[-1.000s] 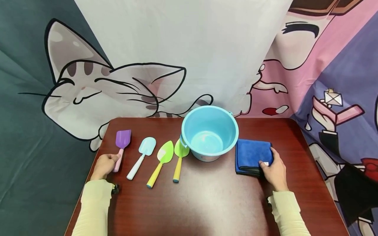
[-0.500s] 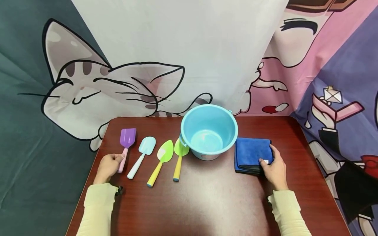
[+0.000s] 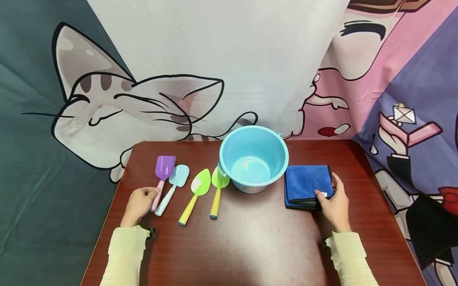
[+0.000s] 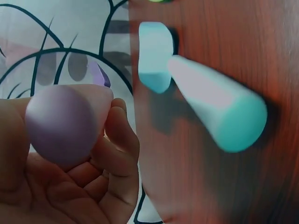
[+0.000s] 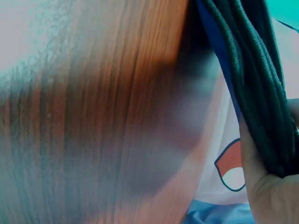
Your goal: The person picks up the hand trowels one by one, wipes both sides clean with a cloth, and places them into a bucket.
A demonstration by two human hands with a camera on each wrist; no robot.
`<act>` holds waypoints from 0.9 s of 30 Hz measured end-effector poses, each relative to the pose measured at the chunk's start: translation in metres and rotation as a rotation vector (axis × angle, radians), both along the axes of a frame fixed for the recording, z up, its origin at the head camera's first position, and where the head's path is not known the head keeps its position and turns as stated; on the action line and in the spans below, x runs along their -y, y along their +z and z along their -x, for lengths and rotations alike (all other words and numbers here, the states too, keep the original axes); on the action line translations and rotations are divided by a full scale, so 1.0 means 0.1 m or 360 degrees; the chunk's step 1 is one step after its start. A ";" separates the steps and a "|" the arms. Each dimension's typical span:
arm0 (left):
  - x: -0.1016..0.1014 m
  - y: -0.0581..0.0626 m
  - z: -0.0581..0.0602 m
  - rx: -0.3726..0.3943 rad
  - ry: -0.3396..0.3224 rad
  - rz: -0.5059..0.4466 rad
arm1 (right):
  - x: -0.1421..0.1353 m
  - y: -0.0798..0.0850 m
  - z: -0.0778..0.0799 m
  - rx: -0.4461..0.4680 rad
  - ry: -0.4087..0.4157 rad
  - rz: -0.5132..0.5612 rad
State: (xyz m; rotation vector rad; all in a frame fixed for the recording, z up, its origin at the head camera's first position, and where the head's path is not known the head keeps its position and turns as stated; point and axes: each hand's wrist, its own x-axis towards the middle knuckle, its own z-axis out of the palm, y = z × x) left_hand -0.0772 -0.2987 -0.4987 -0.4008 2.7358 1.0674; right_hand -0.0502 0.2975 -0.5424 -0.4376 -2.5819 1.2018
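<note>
My left hand (image 3: 139, 204) pinches the pink handle of a toy shovel with a purple blade (image 3: 165, 167), at the left of the table. In the left wrist view the rounded handle end (image 4: 60, 126) lies between thumb and fingers. Just right of it is a light blue shovel (image 3: 179, 175) with a pale handle; the purple blade stands close against its blade. At the right, my right hand (image 3: 334, 206) grips the right edge of a folded blue towel (image 3: 307, 182), thumb on top near a white label. The right wrist view shows the towel's dark layered edges (image 5: 252, 79) in the hand.
A light blue bucket (image 3: 247, 141) stands upright at the table's back middle. Left of it lie two green trowels with yellow handles, one trowel (image 3: 201, 182) farther out, the other trowel (image 3: 216, 198) partly behind the bucket's handle. A printed cloth backdrop (image 3: 279, 59) hangs behind the table (image 3: 250, 246).
My left hand has moved right with the purple shovel, bringing it up beside the light blue one. The right hand stays at the towel, its fingers shifted slightly at the edge.
</note>
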 end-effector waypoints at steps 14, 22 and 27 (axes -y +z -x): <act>-0.27 0.03 -0.15 -0.0059 -0.0053 -0.0070 | 0.04 0.13 -0.13 -0.0125 -0.0018 0.0064; -0.43 0.02 -0.22 -0.0077 -0.0077 -0.0096 | 0.07 0.22 -0.22 -0.0217 0.0010 0.0062; -0.54 0.03 -0.29 -0.0083 -0.0113 -0.0123 | 0.11 0.28 -0.29 -0.0289 0.0031 0.0069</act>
